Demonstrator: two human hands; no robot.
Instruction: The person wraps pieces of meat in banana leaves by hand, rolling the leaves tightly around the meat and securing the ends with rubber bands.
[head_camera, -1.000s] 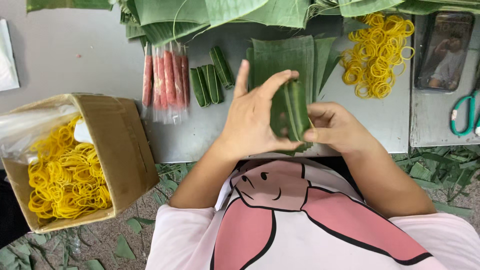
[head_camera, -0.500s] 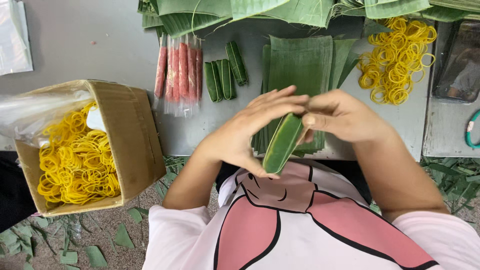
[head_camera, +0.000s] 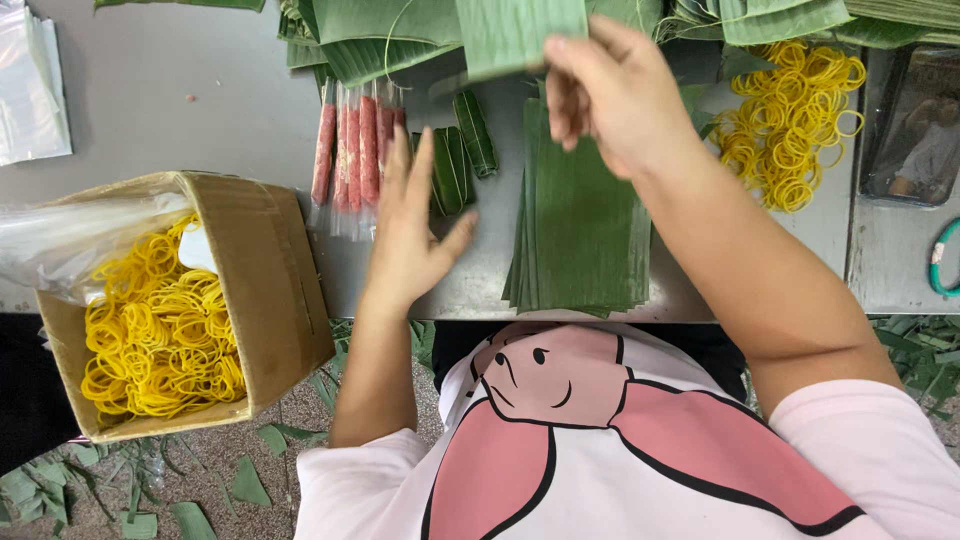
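A flat green cut banana leaf piece (head_camera: 520, 35) is pinched at its lower edge by the right hand (head_camera: 610, 95), raised above the stack of green leaf sheets (head_camera: 585, 235) on the grey worktop (head_camera: 200, 110). The left hand (head_camera: 415, 225) is spread flat and holds nothing, its fingertips touching the small green leaf-wrapped rolls (head_camera: 455, 165) beside the plastic-wrapped red sausages (head_camera: 355, 150).

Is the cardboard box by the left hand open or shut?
Open: the cardboard box has its top uncovered, showing yellow rubber bands inside.

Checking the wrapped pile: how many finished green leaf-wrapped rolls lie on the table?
3 that I can see: two rolls lie side by side beside the left hand, one roll angled just above them. The hand may hide more.
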